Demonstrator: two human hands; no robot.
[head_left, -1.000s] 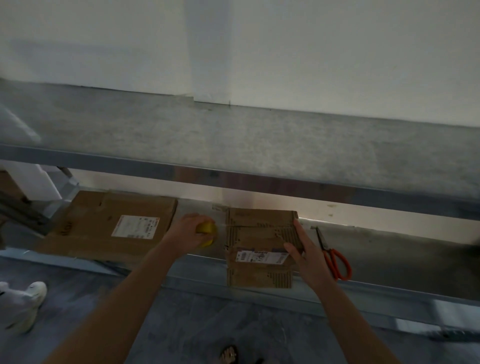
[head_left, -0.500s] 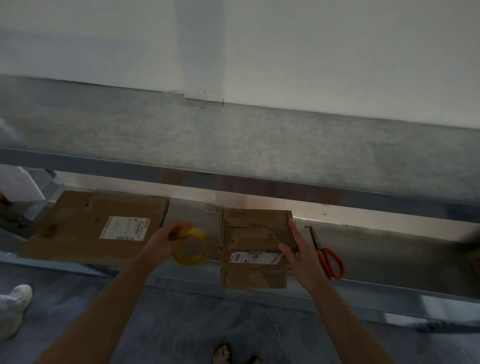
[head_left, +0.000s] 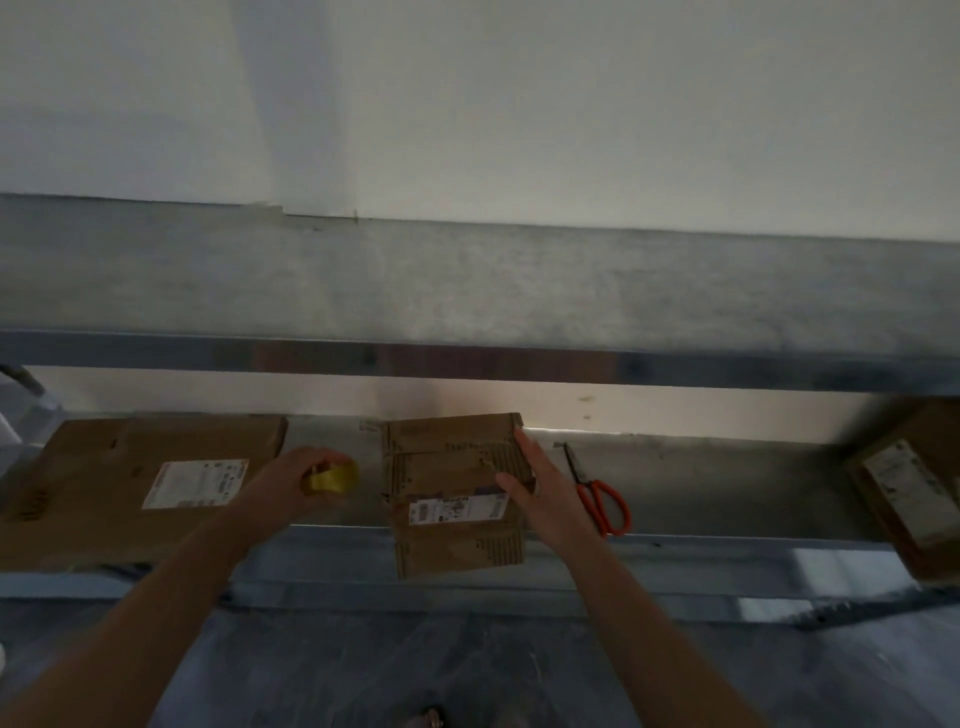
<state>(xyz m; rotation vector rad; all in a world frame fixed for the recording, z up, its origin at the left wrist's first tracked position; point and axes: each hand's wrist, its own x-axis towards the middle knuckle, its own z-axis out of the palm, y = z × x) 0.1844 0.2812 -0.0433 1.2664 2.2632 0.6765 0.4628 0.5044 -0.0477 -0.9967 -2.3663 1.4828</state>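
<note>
2 hands: both work at the lower shelf (head_left: 727, 483), 1 on each side of the small box (head_left: 441, 467).
Left hand (head_left: 283, 486): fingers curled round a yellow tape roll (head_left: 335, 477), held over the shelf in the gap between the large flat carton (head_left: 104, 493) and the small box; it seems to touch neither.
Right hand (head_left: 545, 499): fingers straight and laid along the small box's right edge, thumb spread onto its top near the white label (head_left: 457, 510); it steadies the box and grips nothing.
Small box: worn cardboard, lying flat on the shelf, its near end overhanging the shelf's front lip towards the person.
Step in hand: most likely sealing the box. The roll is close by but not yet on the cardboard, and no loose tape end shows.
Next move: it calls for finding and lifting the tape's end, carrying the roll right onto the box top, and pressing the flaps down with the right hand while the strip goes on.
Caution: pressing on the overhanging end could tip the box off the lip, so sliding it back first would help.
Scissors (head_left: 602, 501): orange-handled, on the shelf just right of the right hand, ready for cutting.
1 more carton (head_left: 904, 499): far right, well apart.
</note>
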